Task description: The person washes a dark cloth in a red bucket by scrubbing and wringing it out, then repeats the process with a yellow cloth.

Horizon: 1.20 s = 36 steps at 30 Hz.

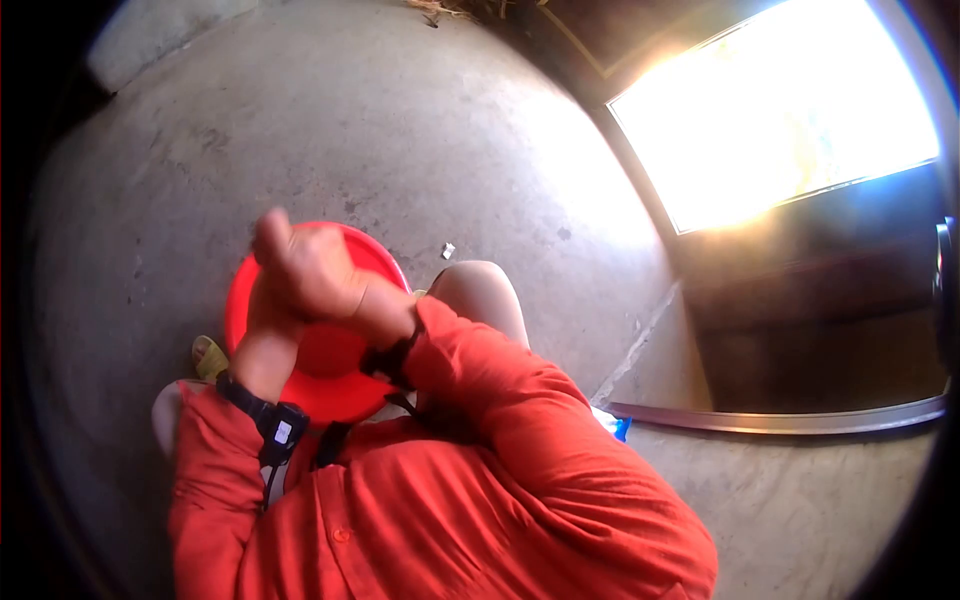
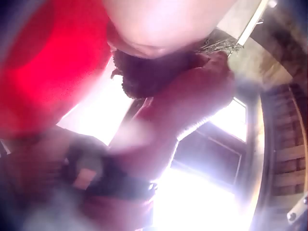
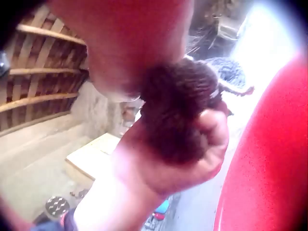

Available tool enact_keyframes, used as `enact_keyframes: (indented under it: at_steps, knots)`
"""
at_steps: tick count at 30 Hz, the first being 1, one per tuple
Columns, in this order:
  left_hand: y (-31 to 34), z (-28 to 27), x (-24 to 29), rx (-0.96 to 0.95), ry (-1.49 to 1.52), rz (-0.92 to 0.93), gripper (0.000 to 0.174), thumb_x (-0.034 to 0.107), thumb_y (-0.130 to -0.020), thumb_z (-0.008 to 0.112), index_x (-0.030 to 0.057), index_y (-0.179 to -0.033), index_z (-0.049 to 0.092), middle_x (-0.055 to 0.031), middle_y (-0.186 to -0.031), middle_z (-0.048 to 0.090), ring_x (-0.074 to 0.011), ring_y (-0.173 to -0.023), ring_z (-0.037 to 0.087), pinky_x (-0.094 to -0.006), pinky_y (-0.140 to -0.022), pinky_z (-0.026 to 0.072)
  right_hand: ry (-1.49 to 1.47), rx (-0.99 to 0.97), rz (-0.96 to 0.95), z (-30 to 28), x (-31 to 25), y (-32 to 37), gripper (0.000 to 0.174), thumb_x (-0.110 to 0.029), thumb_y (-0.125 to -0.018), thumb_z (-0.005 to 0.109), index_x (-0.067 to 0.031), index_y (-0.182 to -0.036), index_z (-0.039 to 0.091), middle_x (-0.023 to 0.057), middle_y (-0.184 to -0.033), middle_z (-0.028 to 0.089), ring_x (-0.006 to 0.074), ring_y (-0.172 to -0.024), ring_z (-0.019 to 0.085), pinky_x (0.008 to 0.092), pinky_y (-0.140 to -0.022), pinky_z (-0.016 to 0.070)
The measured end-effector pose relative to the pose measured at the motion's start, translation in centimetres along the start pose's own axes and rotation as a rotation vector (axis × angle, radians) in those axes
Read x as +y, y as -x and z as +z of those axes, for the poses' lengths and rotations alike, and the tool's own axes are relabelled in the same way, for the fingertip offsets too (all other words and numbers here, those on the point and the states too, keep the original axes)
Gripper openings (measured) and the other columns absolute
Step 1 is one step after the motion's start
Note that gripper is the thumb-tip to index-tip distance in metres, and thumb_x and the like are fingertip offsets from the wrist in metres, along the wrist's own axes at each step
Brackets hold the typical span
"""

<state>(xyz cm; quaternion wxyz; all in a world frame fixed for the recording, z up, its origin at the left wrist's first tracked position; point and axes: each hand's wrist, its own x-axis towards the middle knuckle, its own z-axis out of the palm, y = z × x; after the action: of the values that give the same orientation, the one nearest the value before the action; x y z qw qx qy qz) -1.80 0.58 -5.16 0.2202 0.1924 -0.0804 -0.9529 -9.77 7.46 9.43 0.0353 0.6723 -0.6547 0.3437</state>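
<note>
Both hands are close together above a red plastic basin (image 1: 338,390) on the floor between the person's knees. A bunched, dark brown cloth with a rough, nubby surface (image 3: 180,113) is squeezed between them. The left hand (image 3: 156,168) curls its fingers round the lower part of the cloth in the right wrist view. In the left wrist view, the right hand (image 2: 204,86) grips the same cloth (image 2: 149,77) from its other side. Seen from the head, the right hand (image 1: 325,272) lies over the left, blurred, and the cloth is hidden.
Grey concrete floor (image 1: 480,130) spreads around the basin, with a small white scrap (image 1: 448,250) on it. A bright doorway or window (image 1: 780,110) is at the right, above a metal-edged dark panel (image 1: 810,350). A blue and white packet (image 1: 612,424) lies by the right elbow.
</note>
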Motion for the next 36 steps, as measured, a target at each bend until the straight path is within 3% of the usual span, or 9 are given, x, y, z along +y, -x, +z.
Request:
enact_keyframes:
  at_steps: [3,7,10,13,16,18,21,28,36]
  knots:
    - [2.1,3.5,-0.1,0.046,-0.081,0.091,0.012,0.02,-0.097,0.043,0.014,-0.102,0.052,-0.0018,-0.088,0.054,-0.0159,-0.085,0.055,-0.0308,-0.08,0.0474,0.073,0.017,-0.261,1.2,-1.8,1.0,0.021,-0.015,-0.078,0.059,-0.0017,-0.08,0.043,0.0136,-0.051,0.051,0.0341,-0.046,0.056,0.0398,-0.04,0.0405]
    - [2.6,5.8,-0.3,0.101,-0.114,0.116,0.014,0.024,-0.097,0.044,0.0129,-0.103,0.052,-0.0024,-0.089,0.054,-0.0164,-0.083,0.055,-0.0315,-0.08,0.0475,0.0,-0.101,0.225,0.9,1.8,-1.7,0.023,-0.017,-0.082,0.057,-0.0002,-0.083,0.042,0.0162,-0.06,0.06,0.0365,-0.052,0.059,0.0446,-0.045,0.0449]
    - [2.8,6.0,-0.3,0.104,-0.146,0.137,0.017,0.026,-0.096,0.045,0.0121,-0.103,0.051,-0.0029,-0.09,0.055,-0.0168,-0.081,0.056,-0.032,-0.08,0.0476,-0.042,-0.055,0.156,1.0,1.4,-1.3,0.019,-0.013,-0.081,0.056,-0.0015,-0.08,0.041,0.0156,-0.059,0.059,0.0342,-0.05,0.059,0.0437,-0.045,0.0447]
    - [2.3,3.4,0.4,0.04,-0.197,0.199,0.02,0.029,-0.096,0.046,0.0114,-0.104,0.051,-0.0034,-0.09,0.055,-0.0172,-0.08,0.056,-0.0324,-0.08,0.0477,-0.001,0.004,-0.166,0.9,-1.5,0.5,0.015,-0.007,-0.079,0.056,-0.0047,-0.076,0.041,0.0125,-0.05,0.049,0.0242,-0.043,0.056,0.042,-0.042,0.0422]
    - [0.6,-2.3,0.0,-0.009,-0.584,0.513,0.023,0.032,-0.096,0.047,0.0106,-0.105,0.05,-0.0038,-0.091,0.055,-0.0176,-0.078,0.056,-0.0329,-0.08,0.0478,-0.016,0.013,-0.039,1.3,-0.2,0.7,0.017,-0.012,-0.08,0.056,-0.0033,-0.08,0.041,0.0163,-0.056,0.054,0.0343,-0.05,0.058,0.0459,-0.044,0.0431]
    - [3.2,5.1,0.6,0.077,-0.266,0.061,0.031,0.037,-0.095,0.046,0.0091,-0.105,0.056,-0.0059,-0.091,0.059,-0.0196,-0.085,0.059,-0.0351,-0.085,0.0476,-0.052,0.069,0.213,1.3,2.1,-1.2,0.017,-0.011,-0.082,0.054,-0.0026,-0.079,0.04,0.0211,-0.059,0.055,0.0423,-0.055,0.056,0.0492,-0.047,0.0428]
    - [4.6,12.2,0.2,0.385,-0.219,0.17,0.037,0.036,-0.09,0.057,0.007,-0.114,0.057,-0.0069,-0.109,0.061,-0.0202,-0.1,0.058,-0.0342,-0.089,0.0462,0.014,-0.023,0.649,1.2,5.9,-2.4,0.02,-0.021,-0.085,0.057,-0.0019,-0.086,0.051,0.0184,-0.066,0.058,0.0401,-0.065,0.06,0.0454,-0.063,0.0488]
    - [5.0,6.9,1.2,0.109,-0.113,0.181,0.054,0.052,-0.095,0.04,0.0064,-0.123,0.051,-0.0108,-0.118,0.056,-0.0236,-0.112,0.052,-0.0389,-0.098,0.0408,-0.525,-0.121,0.515,1.7,4.4,2.4,0.061,-0.047,-0.072,0.073,-0.0067,-0.114,0.056,0.0216,-0.108,0.054,0.0354,-0.099,0.057,0.0401,-0.084,0.0481]
    - [5.3,9.4,2.8,0.293,-0.198,0.287,0.054,0.048,-0.094,0.045,0.0013,-0.119,0.053,-0.0124,-0.118,0.058,-0.0256,-0.11,0.054,-0.0396,-0.097,0.0416,-0.413,-0.031,0.494,-2.5,5.0,0.4,0.032,-0.023,-0.066,0.075,-0.003,-0.087,0.06,0.0153,-0.105,0.056,0.0292,-0.092,0.058,0.0369,-0.075,0.0481]
